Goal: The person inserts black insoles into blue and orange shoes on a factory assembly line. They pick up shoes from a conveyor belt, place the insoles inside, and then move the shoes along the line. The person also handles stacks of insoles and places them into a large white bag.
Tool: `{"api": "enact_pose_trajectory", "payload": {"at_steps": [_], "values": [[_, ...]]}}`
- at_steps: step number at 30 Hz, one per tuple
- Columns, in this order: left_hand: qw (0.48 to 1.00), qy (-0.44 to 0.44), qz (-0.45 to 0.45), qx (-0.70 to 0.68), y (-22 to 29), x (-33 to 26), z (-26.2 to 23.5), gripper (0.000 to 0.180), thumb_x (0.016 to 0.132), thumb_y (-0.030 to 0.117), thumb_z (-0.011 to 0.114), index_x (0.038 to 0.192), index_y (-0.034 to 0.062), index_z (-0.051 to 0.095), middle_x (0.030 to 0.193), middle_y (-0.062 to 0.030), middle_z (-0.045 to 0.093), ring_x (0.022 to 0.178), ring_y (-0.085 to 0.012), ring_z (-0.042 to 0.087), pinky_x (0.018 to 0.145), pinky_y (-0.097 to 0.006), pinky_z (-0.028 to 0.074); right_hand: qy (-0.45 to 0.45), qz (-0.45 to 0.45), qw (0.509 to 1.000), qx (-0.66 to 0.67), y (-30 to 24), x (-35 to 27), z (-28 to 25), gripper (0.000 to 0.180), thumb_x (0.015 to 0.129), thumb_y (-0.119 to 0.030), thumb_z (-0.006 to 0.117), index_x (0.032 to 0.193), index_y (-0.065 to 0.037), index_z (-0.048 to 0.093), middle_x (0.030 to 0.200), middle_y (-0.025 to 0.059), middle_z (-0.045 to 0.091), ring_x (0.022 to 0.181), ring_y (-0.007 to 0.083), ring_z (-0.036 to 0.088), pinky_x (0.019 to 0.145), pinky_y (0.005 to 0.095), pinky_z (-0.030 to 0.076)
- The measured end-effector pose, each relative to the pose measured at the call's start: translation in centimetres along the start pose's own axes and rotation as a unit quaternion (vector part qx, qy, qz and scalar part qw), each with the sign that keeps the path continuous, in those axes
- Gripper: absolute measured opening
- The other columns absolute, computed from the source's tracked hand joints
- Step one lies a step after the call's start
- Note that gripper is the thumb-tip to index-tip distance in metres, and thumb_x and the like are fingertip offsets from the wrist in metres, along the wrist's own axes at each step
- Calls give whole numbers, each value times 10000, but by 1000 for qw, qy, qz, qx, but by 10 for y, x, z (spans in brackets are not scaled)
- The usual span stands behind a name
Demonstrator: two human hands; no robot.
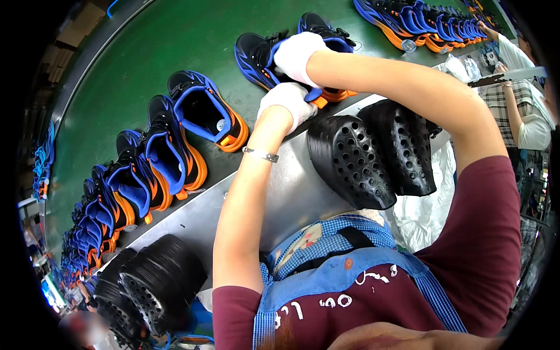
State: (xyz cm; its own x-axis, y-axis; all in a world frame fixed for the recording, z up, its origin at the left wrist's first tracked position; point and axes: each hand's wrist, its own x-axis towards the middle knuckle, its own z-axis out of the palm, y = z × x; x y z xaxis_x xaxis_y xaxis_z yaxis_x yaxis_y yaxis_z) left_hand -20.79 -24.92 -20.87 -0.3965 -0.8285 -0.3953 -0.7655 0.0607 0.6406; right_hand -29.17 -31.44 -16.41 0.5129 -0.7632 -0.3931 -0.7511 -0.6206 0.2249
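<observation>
Bright, even light on the green tabletop (140,58), soft shadows close by the shoes (230,114) at ten o'clock, pale sheen on the metal ledge (286,175), glossy highlights on the perforated black forms (356,157) at three. Centre reads sharp; fisheye bends edges, corners fall to black. Toward eight o'clock detail smears, with white-blue glare (53,294) near a heavily blurred patch (84,329).
</observation>
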Motion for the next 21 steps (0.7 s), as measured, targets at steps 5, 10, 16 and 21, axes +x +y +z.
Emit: {"api": "enact_pose_trajectory", "payload": {"at_steps": [5, 10, 16, 21], "values": [[1000, -13, 7, 25, 0, 3, 2, 381, 794, 369, 672, 949, 22, 707, 769, -165, 691, 675, -296, 660, 689, -379, 523, 26, 5, 999, 47, 5, 11, 8, 251, 825, -189, 630, 1017, -58, 726, 1001, 150, 712, 926, 319, 695, 788, 398, 554], [998, 18, -21, 65, 3, 4, 10, 385, 815, 417, 654, 957, 64, 716, 948, -201, 688, 887, -371, 647, 799, -412, 511, 1, -19, 996, 87, 12, 3, -8, 392, 838, -376, 648, 1031, -40, 712, 990, 152, 712, 919, 326, 688, 798, 408, 549], [999, 32, -39, -10, -11, -2, 18, 425, 825, 459, 621, 1012, 86, 703, 1035, -189, 684, 991, -375, 638, 834, -425, 510, 128, -108, 973, 158, 74, -77, -23, 374, 888, -402, 569, 920, -50, 692, 806, 177, 667, 753, 339, 642, 697, 406, 507], [986, 109, -67, 104, -29, -27, 8, 439, 842, 457, 601, 1013, 62, 689, 1011, -192, 684, 965, -382, 635, 827, -419, 508, 194, 122, 953, 198, 144, -204, 20, 350, 900, -374, 558, 919, -44, 675, 825, 169, 670, 790, 312, 663, 722, 391, 513]]}}
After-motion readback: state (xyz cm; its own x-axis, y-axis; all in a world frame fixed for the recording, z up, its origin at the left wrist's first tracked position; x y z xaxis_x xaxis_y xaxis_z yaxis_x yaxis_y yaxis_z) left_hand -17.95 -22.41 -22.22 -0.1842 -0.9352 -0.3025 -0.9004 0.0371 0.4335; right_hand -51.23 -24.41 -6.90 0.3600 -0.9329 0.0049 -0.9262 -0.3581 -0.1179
